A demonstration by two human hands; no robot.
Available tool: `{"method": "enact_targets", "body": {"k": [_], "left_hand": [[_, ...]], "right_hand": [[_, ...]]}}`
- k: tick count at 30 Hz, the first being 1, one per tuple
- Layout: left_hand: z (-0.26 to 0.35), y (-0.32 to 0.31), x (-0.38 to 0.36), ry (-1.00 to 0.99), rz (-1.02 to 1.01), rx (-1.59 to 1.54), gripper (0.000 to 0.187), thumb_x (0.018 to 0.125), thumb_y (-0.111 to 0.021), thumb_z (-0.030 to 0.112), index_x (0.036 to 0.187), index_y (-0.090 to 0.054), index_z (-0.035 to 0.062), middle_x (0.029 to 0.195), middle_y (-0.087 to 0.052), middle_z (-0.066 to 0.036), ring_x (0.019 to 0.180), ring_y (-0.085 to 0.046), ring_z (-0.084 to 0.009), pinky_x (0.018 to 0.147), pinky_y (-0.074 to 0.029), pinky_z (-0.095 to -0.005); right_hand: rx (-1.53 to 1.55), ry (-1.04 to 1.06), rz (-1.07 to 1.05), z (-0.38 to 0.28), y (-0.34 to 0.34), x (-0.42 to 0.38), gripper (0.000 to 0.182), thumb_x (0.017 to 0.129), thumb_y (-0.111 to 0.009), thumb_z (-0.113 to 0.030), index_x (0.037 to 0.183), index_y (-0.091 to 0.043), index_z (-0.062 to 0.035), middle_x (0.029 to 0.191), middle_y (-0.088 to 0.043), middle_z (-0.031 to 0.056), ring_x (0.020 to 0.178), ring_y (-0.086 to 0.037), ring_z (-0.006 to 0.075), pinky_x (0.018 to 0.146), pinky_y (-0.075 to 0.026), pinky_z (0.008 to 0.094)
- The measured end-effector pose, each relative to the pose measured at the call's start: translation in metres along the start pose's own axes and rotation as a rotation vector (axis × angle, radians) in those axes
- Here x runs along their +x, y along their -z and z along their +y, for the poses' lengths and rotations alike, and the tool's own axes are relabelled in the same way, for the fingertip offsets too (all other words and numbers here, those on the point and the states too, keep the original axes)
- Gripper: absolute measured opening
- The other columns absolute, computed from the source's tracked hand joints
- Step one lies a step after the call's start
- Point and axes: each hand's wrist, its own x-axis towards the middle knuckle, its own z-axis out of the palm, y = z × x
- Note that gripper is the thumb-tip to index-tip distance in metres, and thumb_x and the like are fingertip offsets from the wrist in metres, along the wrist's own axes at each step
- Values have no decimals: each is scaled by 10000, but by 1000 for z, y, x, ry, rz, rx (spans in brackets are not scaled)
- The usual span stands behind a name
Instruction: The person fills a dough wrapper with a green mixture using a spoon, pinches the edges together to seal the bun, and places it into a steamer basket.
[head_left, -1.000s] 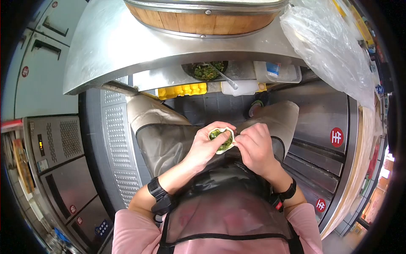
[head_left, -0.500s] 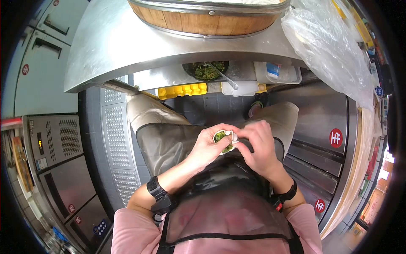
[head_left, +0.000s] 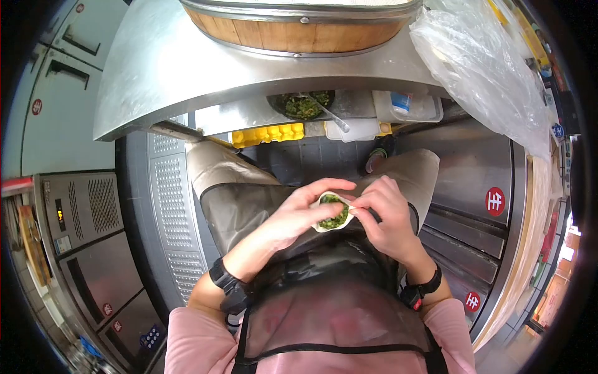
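Above my lap I have a round, thin dough wrapper (head_left: pixel 338 228) with chopped green filling showing inside its raised white edge. My left hand (head_left: pixel 299 214) cradles it from the left, its thumb laid over the filling and its fingers curving round the far side. On the right, my right hand (head_left: pixel 385 215) pinches the wrapper's rim between thumb and fingers. The underside of the wrapper is hidden. Beyond my knees, a dark bowl (head_left: pixel 274 101) of similar green filling stands on the lower shelf, with a metal spoon (head_left: pixel 331 116) leaning in it.
A wooden, metal-banded tub (head_left: pixel 299 32) stands on the steel counter (head_left: pixel 149 68) ahead. Clear plastic sheeting (head_left: pixel 479 75) hangs at its right. Under the counter are a yellow tray (head_left: pixel 268 134) and a clear plastic container (head_left: pixel 423 109). Steel cabinets (head_left: pixel 473 168) flank me.
My left fingers have lifted and spread a little, and the wrapper's opening shows wider with more filling visible. My right hand has settled into a pinch on the rim.
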Motion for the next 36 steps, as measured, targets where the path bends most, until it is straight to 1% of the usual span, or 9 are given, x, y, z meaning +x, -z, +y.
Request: {"method": "enact_targets", "body": {"k": [1,3,4,9,16,21,26,31,36], "left_hand": [[0,-2,0,3,-3,1,319,904,-551,91,1208,-537,-3,1074,-631,-75,982,-591,-116,861,-478,-259],[-5,-8,-3,-20,84,-323,351,909,-556,96,1245,-505,11,1150,-610,-118,1052,-594,-169,916,-485,-302],[-15,-7,1,-66,114,-359,315,913,-546,94,1216,-523,13,1154,-609,-132,1056,-598,-187,919,-493,-320],[-27,-7,4,-138,205,-210,292,913,-548,103,1190,-534,11,1137,-613,-129,1040,-600,-168,905,-497,-301],[-28,-8,9,-102,244,-263,216,898,-564,72,1103,-594,13,1081,-635,-97,964,-611,-135,848,-505,-268],[-29,-11,11,-141,308,-169,179,895,-562,56,1059,-612,5,1036,-649,-75,917,-617,-125,817,-503,-259],[-31,-7,9,-158,231,-57,180,899,-537,34,1060,-611,6,1033,-643,-66,903,-603,-103,798,-494,-244],[-28,-10,9,-155,237,-68,174,901,-530,30,1051,-613,3,1014,-643,-53,879,-598,-90,789,-485,-236],[-28,-7,7,-127,181,-96,183,893,-530,34,1050,-615,-5,959,-651,-41,846,-602,-90,780,-478,-235]], "right_hand": [[-1,-3,2,-2,0,-2,153,708,-684,-8,795,-563,-46,751,-524,74,703,-499,263,653,-387,361],[291,-237,75,-7,-4,-4,128,724,-680,13,763,-568,-34,720,-536,71,677,-513,228,637,-402,322],[294,-236,77,-6,-10,-6,128,724,-680,13,763,-568,-34,720,-536,71,677,-513,228,637,-402,322],[365,-349,195,1,-28,-12,102,730,-679,21,760,-591,-21,716,-550,65,681,-530,190,644,-415,290],[357,-300,254,4,-33,-12,111,722,-685,21,785,-607,-27,726,-556,73,699,-535,223,647,-421,315],[-41,31,169,1,-22,-6,203,673,-719,-6,833,-605,-57,810,-562,89,740,-524,288,669,-418,365],[-14,-72,147,4,-21,-3,223,677,-711,-9,861,-592,-51,819,-541,91,740,-511,283,666,-408,376],[-110,127,162,5,-24,-11,231,679,-697,-1,878,-590,-50,821,-526,84,737,-507,288,648,-394,380],[-84,38,125,-1,-16,-1,242,663,-700,-7,880,-599,-50,827,-529,77,741,-510,276,666,-391,373]]}}
